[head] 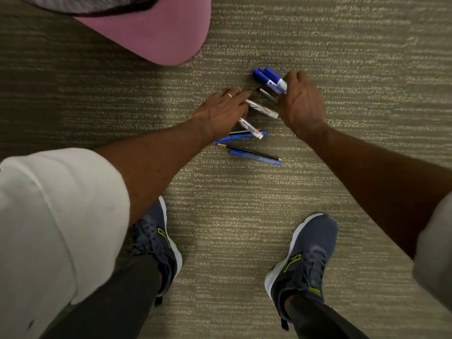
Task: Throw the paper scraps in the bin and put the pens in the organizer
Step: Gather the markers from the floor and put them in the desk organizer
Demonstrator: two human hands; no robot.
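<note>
A person stood bent over a carpet (342,45) that looked rough and stripy, in a dull green-brown. On the far left a soft white sleeve (49,204) hung loose. The pink brim of a cap (156,33) poked in at the top, smooth and round. The left hand (221,112) lay flat with its fingers spread out, and it held nothing. It pressed down at the edge of the pens (254,133), and a thin ring shone on one finger. The pens were in a loose heap on the floor between the two hands. Some were thick white markers (261,108) with printed labels. Some were skinny blue sticks, and one was dark and thin with a gold tip. The right hand (302,104) was closed around two fat blue-capped markers (269,78), which stuck up out of its fist. So the job looked only begun. Most pens still lay on the carpet. No organizer, no bin and no paper scraps could be seen here, so how that part stood was not clear. Two dark blue shoes (308,253) with white soles stood below.
</note>
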